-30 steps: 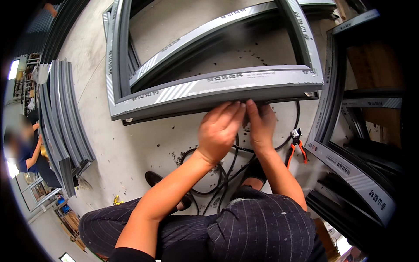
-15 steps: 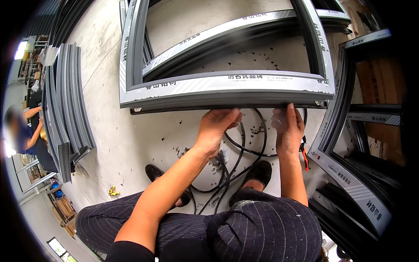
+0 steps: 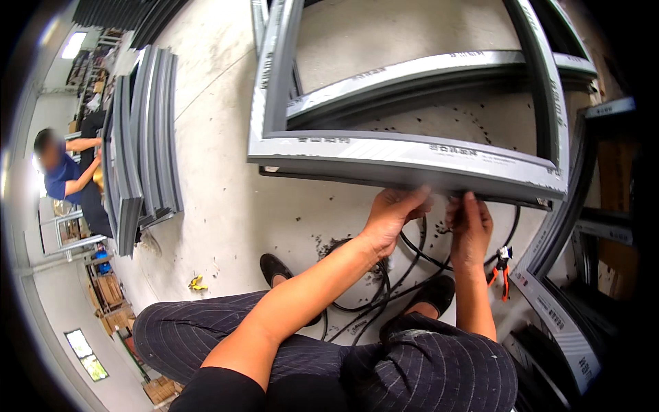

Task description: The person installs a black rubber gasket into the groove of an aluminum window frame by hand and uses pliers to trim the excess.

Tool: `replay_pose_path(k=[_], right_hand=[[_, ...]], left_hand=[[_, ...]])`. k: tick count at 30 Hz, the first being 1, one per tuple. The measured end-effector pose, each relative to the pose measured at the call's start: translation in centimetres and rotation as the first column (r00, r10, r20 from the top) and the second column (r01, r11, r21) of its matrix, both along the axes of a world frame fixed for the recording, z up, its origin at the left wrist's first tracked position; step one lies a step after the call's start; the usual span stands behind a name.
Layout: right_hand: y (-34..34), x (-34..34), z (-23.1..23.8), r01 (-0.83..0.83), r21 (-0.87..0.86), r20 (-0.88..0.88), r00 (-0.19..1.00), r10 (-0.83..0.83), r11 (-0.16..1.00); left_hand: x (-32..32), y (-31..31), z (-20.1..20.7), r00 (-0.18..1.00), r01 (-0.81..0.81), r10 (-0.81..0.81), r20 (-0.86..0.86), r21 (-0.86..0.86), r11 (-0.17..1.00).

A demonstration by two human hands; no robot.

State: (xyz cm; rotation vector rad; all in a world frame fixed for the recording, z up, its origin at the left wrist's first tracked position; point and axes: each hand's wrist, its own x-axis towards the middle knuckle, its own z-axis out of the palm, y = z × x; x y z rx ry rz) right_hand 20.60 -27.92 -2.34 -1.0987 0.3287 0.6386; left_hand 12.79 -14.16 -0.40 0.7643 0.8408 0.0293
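A rectangular dark grey window frame [image 3: 357,152] with printed white film on its face stands before me, its near bar tilted down to the right. My left hand [image 3: 398,216] is closed at the lower edge of that bar, thumb and fingers pinched together. Just right of it, my right hand [image 3: 469,230] is closed too, thumb tip up against the same edge. What the fingertips hold is hidden and blurred. Black flexible cord [image 3: 384,292] lies in loops on the floor below, and parts of it rise behind my hands.
Orange-handled pliers [image 3: 502,273] lie on the right, beside another film-covered frame [image 3: 549,302]. A yellow object [image 3: 198,283] and black scraps are on the floor. Grey profiles [image 3: 147,137] stand stacked at left, where a person [image 3: 65,168] works. My shoes [image 3: 276,268] are below.
The whole view has shifted, so frame and hands appear farther right and lower. The frame's near bar now slants more. My hands stay at its edge, slightly closer together.
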Motion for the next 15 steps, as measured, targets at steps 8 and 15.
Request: replay_pose_path(k=[8,15], right_hand=[[-1.8,1.4,-0.8,0.034,-0.117,0.087,0.996,-0.024,0.993],[-1.3,1.2,0.6,0.047,-0.045,0.035,0.998,-0.045,0.998]], left_hand=[[-7.6,9.9,-2.2,0.993,-0.009,0.016,0.119,-0.062,0.998],[-14.4,21.9,1.9,0.913,-0.408,0.409,0.003,-0.06,0.911]])
